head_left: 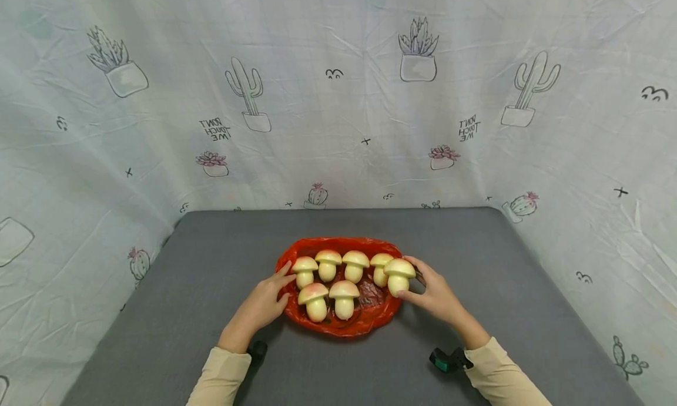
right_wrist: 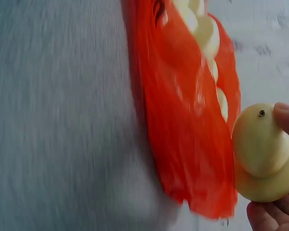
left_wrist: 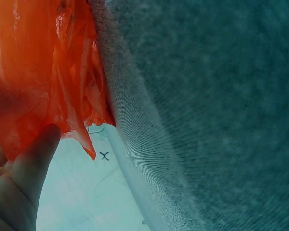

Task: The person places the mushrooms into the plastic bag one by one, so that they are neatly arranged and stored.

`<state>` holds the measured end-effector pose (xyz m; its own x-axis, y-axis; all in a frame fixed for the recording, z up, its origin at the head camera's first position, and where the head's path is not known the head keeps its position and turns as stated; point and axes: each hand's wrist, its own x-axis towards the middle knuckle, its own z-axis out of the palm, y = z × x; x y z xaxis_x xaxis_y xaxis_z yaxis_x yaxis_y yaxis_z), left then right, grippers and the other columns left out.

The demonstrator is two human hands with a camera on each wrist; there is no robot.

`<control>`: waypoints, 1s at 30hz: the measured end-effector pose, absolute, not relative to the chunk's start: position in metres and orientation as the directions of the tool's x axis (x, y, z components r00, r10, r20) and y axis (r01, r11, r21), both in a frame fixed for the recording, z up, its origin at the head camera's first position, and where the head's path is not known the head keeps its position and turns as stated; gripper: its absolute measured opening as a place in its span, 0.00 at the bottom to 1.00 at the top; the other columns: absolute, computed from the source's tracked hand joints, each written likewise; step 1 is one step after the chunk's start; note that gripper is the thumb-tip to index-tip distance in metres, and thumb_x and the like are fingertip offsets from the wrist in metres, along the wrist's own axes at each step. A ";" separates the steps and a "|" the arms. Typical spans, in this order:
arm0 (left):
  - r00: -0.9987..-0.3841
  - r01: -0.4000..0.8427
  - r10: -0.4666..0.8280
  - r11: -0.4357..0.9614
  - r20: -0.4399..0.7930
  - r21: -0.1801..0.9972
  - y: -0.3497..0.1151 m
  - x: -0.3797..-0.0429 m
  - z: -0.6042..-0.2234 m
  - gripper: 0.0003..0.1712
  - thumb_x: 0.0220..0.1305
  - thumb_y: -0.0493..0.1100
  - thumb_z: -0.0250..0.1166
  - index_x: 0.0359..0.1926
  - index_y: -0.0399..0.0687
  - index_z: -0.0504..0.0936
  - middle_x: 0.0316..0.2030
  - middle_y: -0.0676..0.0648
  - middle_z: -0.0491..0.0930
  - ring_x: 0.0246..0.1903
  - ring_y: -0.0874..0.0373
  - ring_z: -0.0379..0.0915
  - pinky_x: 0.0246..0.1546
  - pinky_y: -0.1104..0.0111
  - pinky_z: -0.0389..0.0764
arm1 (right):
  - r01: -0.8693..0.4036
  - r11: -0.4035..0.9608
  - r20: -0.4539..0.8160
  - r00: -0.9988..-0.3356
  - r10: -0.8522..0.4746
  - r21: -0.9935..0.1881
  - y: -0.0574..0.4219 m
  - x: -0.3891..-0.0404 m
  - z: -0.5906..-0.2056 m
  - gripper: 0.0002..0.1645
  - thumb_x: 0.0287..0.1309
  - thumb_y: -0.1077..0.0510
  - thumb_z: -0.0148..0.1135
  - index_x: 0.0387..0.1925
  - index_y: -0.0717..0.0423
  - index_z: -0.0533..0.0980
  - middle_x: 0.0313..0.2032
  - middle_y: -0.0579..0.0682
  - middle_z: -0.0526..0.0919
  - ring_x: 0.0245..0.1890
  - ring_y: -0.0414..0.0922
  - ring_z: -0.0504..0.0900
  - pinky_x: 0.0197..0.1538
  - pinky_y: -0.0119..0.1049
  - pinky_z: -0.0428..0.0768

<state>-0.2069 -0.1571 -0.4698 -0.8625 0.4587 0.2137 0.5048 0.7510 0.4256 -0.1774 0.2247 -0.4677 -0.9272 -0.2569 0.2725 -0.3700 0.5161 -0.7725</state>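
A red plastic bag, its rim spread wide, lies on the grey table with several cream toy mushrooms inside, some caps tinged red. My left hand grips the bag's left edge. In the left wrist view the thumb presses the red film from outside, while the other fingers are mostly hidden. Over the bag's right side, my right hand holds one toy mushroom between thumb and fingers. The right wrist view shows that mushroom's stem end, with a small dark spot, facing the camera.
The grey table reaches back to a white curtain printed with cactus drawings, which also hangs at both sides. A black device is at the right wrist, and another dark device is at the left wrist.
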 end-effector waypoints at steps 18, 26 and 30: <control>-0.870 0.493 0.445 0.758 0.213 0.427 -0.156 -0.206 -0.469 0.25 0.55 0.30 0.63 0.56 0.34 0.77 0.66 0.37 0.64 0.51 0.48 0.75 0.44 0.60 0.76 | -0.457 0.640 0.329 -0.889 -0.318 -0.618 0.179 -0.171 -0.481 0.46 0.47 0.49 0.72 0.64 0.63 0.65 0.60 0.57 0.74 0.58 0.53 0.74 0.55 0.52 0.73; -0.870 0.492 0.444 0.753 0.213 0.437 -0.157 -0.206 -0.470 0.24 0.55 0.30 0.63 0.56 0.33 0.77 0.66 0.36 0.64 0.55 0.43 0.73 0.50 0.55 0.76 | -0.528 0.658 0.388 -0.847 -0.363 -0.537 0.173 -0.169 -0.488 0.47 0.47 0.51 0.72 0.63 0.70 0.63 0.58 0.64 0.73 0.58 0.59 0.72 0.55 0.54 0.72; -0.870 0.493 0.443 0.750 0.218 0.440 -0.157 -0.207 -0.469 0.24 0.55 0.30 0.63 0.56 0.33 0.77 0.66 0.36 0.64 0.55 0.43 0.73 0.50 0.55 0.76 | -0.510 0.648 0.347 -0.860 -0.373 -0.566 0.172 -0.168 -0.486 0.48 0.46 0.55 0.73 0.65 0.71 0.61 0.61 0.66 0.70 0.62 0.60 0.68 0.58 0.57 0.69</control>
<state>-0.2065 -0.1570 -0.4695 -0.8695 0.4431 0.2183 0.4929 0.7503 0.4405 -0.1684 0.1715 -0.4860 -0.8603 -0.3734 0.3472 -0.5097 0.6479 -0.5660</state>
